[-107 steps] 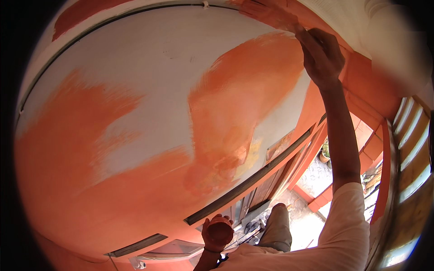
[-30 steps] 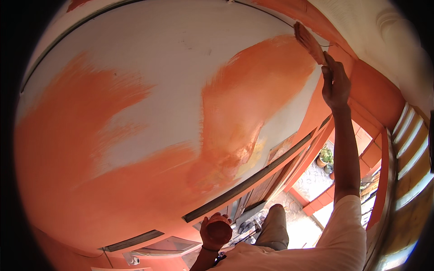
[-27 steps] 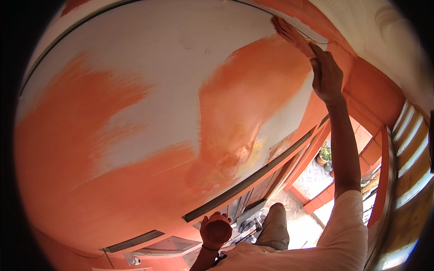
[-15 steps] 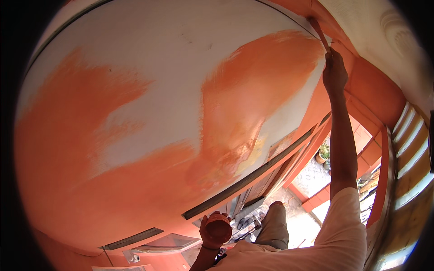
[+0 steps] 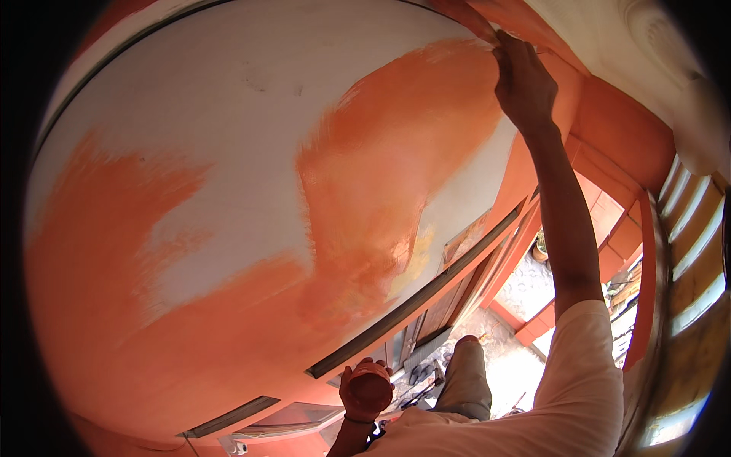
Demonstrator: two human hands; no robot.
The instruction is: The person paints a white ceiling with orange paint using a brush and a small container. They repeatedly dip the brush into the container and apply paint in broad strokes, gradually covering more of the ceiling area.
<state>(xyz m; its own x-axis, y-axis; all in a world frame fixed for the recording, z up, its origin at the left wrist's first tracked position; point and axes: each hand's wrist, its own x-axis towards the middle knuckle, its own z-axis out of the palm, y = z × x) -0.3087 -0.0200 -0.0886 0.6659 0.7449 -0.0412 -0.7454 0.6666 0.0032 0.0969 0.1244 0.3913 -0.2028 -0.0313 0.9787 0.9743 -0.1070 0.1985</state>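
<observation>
My right hand point(image 5: 527, 85) is raised to the upper right, fingers closed on the handle of a paintbrush point(image 5: 475, 20). The brush points up and left along the dark line at the wall's top edge; its tip is hard to make out against the orange there. Low in the middle, my left hand point(image 5: 352, 402) holds a small round paint cup point(image 5: 371, 388) with orange-red paint on it. Before me spreads a pale wall point(image 5: 221, 99) partly covered in streaky orange paint point(image 5: 373, 167), with bare whitish patches between.
A long dark slot point(image 5: 419, 305) runs across the lower wall, with a shorter slot point(image 5: 232, 416) to its left. Below are my bent knee point(image 5: 466, 373), shoes point(image 5: 419, 373) on the floor and a potted plant point(image 5: 541, 247). Striped slats point(image 5: 697, 259) stand at right.
My right hand has moved left and slightly up with the paintbrush, along the wall's top edge. The view has shifted a little. My left hand still holds the cup low down.
</observation>
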